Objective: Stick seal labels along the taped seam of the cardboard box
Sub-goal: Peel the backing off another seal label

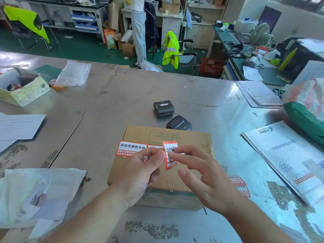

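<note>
A flat cardboard box (pixel 189 137) lies on the metal table (pixel 122 95) in front of me. One red-and-white seal label (pixel 130 146) is stuck at its left edge, with another beside it, partly hidden by my fingers. Above the box both hands hold a loose, curled seal label (pixel 170 155). My left hand (pixel 140 171) pinches its left edge and also holds a small strip of red-edged backing. My right hand (pixel 201 176) pinches the label's right side between thumb and forefinger.
Two small black label printers (pixel 164 108) (pixel 179 123) sit just beyond the box. More red labels (pixel 241 185) lie on the table at the box's right. A bubble mailer (pixel 287 158) lies right, plastic bags and papers (pixel 40 193) left. A person stands far behind the table.
</note>
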